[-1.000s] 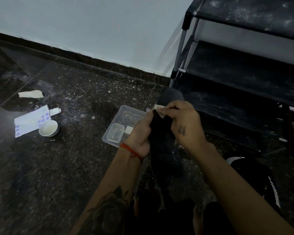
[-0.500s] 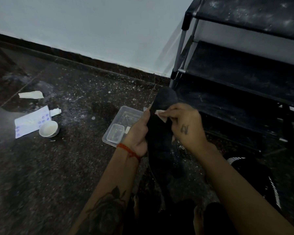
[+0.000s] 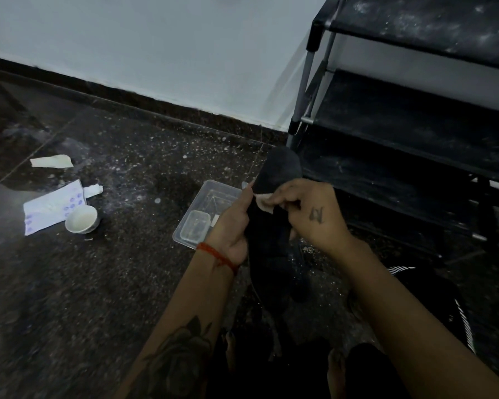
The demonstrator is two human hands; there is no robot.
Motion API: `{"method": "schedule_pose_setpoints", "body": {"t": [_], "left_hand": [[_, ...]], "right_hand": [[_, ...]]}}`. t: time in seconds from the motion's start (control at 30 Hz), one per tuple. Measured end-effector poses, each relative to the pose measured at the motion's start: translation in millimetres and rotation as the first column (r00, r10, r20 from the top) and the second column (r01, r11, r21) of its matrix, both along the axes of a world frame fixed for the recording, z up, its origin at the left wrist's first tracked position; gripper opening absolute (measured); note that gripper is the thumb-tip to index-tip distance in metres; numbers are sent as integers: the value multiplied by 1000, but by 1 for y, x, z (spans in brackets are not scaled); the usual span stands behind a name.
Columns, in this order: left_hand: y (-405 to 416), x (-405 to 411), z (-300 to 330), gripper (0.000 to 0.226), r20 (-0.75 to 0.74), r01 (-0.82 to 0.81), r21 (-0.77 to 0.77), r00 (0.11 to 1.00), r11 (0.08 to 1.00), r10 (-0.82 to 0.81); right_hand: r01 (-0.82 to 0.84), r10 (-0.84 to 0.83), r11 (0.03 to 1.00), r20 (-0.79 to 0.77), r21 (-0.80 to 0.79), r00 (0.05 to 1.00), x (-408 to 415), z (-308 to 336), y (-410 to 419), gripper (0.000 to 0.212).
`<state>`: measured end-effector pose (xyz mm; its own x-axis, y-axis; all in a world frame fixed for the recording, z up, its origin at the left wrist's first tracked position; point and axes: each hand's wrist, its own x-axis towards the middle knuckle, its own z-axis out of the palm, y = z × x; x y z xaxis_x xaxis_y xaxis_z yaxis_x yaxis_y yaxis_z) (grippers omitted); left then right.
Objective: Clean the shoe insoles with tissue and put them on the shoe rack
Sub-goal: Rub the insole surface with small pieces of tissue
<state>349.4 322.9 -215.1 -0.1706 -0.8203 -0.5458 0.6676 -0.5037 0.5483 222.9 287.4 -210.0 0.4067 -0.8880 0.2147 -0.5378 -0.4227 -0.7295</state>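
Head view gives me everything I have to go on, and it is dim. I see the left hand [image 3: 233,226] wrapped round the left edge of a dark insole [image 3: 274,197], held upright off the floor [image 3: 113,283] just in front of the shoe rack [image 3: 415,133]. The right hand [image 3: 308,214] has its fingers [image 3: 280,198] curled and pinched together on a small pale tissue [image 3: 263,201], pressing it against the face of the insole a little below its rounded top end. The lower part of the insole runs down between the forearms and melts into shadow, so I cannot tell where it ends.

My reading is that the wiping step is in hand: the tissue sits on the insole, and the rack shelves in view carry no insole. How much of the insole is already clean I cannot judge in this light.

The next move, as I see it, calls for dragging the tissue along the length of the insole while the left hand keeps it steady, then reaching right to lay it on a shelf.

To the left on the floor lie a clear plastic tray [image 3: 211,214] with a smaller tub inside, a white bowl [image 3: 82,219], a printed sheet [image 3: 54,206] and a torn paper scrap [image 3: 51,161].
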Motion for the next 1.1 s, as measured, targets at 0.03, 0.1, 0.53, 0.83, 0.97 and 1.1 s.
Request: {"method": "schedule_pose_setpoints", "body": {"t": [0.03,0.1,0.53,0.83,0.97,1.1], "left_hand": [[0,-1,0,51,-20,2,8,1000,1000,-2],[-1,-2,1,50,-64,10,21,998,1000,-9],[4,0,13,66,-80,60,10,995,998,-59],[6,-3,15,55,-12,11,-80,1000,997,-12],[6,-3,15,54,1,-20,-105,1000,994,21],[4,-2,13,58,-14,-35,-25,999,999,34]], "right_hand": [[-8,8,1000,-57,4,998,-5,0,-2,35],[96,-101,994,-126,-46,987,-12,-3,-6,36],[194,-318,886,248,420,915,-12,9,-7,33],[273,-272,962,60,-10,960,3,-4,0,19],[51,-52,998,58,23,997,5,1,4,23],[78,-75,995,-59,59,995,-6,7,-2,28]]}}
